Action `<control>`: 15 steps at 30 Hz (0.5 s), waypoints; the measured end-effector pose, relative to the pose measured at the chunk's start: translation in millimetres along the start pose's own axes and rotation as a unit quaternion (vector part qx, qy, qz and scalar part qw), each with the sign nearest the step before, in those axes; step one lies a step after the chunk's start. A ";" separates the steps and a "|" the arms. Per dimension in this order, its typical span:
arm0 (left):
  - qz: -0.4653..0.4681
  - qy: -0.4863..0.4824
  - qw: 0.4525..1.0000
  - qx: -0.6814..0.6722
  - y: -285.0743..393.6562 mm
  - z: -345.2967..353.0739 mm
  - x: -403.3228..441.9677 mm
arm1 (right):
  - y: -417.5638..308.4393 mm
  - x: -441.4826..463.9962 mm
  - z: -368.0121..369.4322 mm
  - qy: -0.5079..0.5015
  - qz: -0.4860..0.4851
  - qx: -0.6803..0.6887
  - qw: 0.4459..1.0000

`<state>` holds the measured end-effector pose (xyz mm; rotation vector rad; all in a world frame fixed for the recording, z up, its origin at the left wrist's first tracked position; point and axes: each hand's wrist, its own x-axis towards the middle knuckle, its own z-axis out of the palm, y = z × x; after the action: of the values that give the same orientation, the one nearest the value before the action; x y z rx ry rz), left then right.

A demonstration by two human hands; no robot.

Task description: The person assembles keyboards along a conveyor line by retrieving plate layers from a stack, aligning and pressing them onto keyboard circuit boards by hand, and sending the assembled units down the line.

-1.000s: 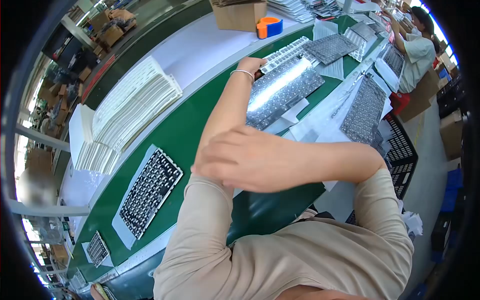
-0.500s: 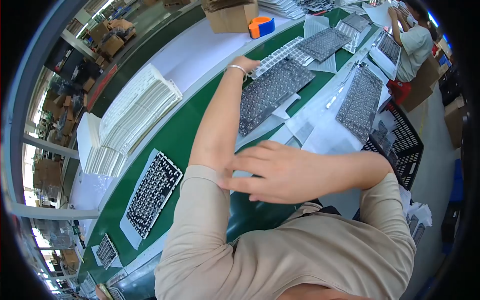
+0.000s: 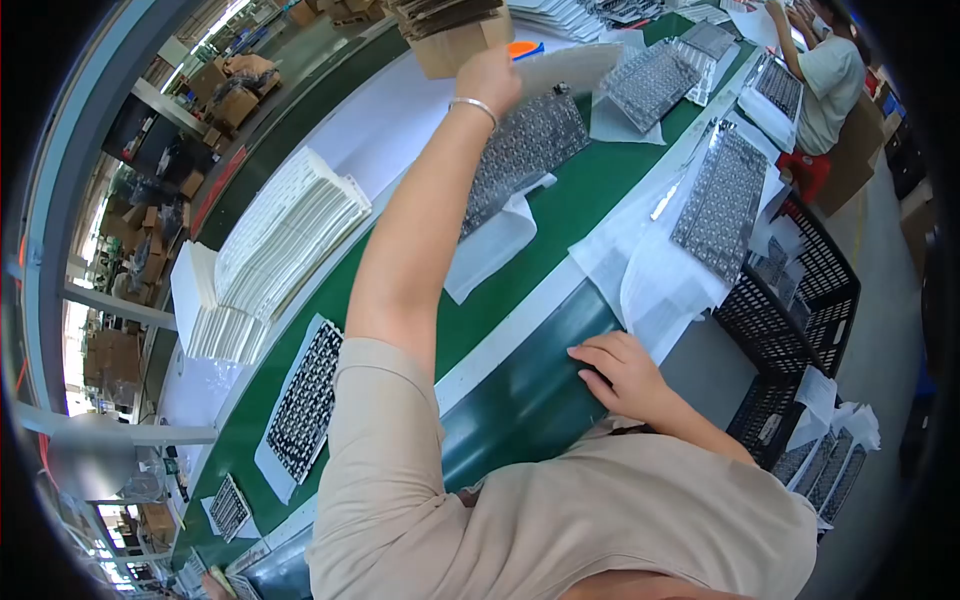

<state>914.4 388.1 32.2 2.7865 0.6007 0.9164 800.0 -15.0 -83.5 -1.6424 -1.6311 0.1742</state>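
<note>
My left hand (image 3: 490, 85), with a bracelet at the wrist, is closed on the near end of a white keyboard frame (image 3: 570, 68), which is raised and smeared by motion. Below it, a dark keyboard plate (image 3: 530, 145) lies on a white foam sheet (image 3: 495, 250) on the green belt (image 3: 560, 215), partly hidden by my forearm. My right hand (image 3: 625, 375) rests on the dark green near edge (image 3: 530, 370), fingers loosely bent and apart, holding nothing.
Stacked white frames (image 3: 285, 235) stand at left, near a cardboard box (image 3: 460, 45). More plates on sheets (image 3: 650, 85) lie along the belt. A covered plate (image 3: 720, 200) sits right, above a black crate (image 3: 800, 300). A co-worker (image 3: 830, 80) sits far right.
My left hand has lifted the white frame up and away from the belt. My right hand has moved from across my left arm down to the near edge. The dark plate has shifted left.
</note>
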 end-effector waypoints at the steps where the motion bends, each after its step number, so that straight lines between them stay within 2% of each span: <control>1: 0.023 0.037 0.999 0.017 8.4 -11.2 -1.3 | -1.7 2.4 -0.3 -0.001 -0.010 -0.026 1.000; 3: 0.070 0.111 0.990 0.052 21.9 -31.9 -5.2 | -1.8 2.3 4.2 0.007 -0.014 -0.045 0.999; 6: 0.062 0.128 0.988 0.062 19.8 -64.6 -7.8 | 0.1 0.3 7.4 0.013 -0.027 -0.048 0.998; 9: 0.095 0.143 0.983 0.070 26.5 -130.3 -44.4 | -2.4 -0.1 8.2 0.028 -0.026 -0.050 0.998; 11: -0.012 0.092 0.994 0.055 33.7 -175.7 -89.8 | -3.9 0.9 7.0 0.025 -0.023 -0.032 0.999; 13: -0.042 0.095 0.995 -0.006 20.9 -203.6 -143.8 | -4.7 1.5 3.3 0.021 -0.029 -0.002 0.999; 15: -0.151 0.039 0.979 -0.129 6.5 -228.2 -211.8 | -14.6 7.5 -10.9 0.044 -0.069 0.048 0.995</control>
<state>625.2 297.3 103.3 2.3584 0.8236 0.9627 796.3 -15.1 -64.2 -1.4389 -1.6367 0.1064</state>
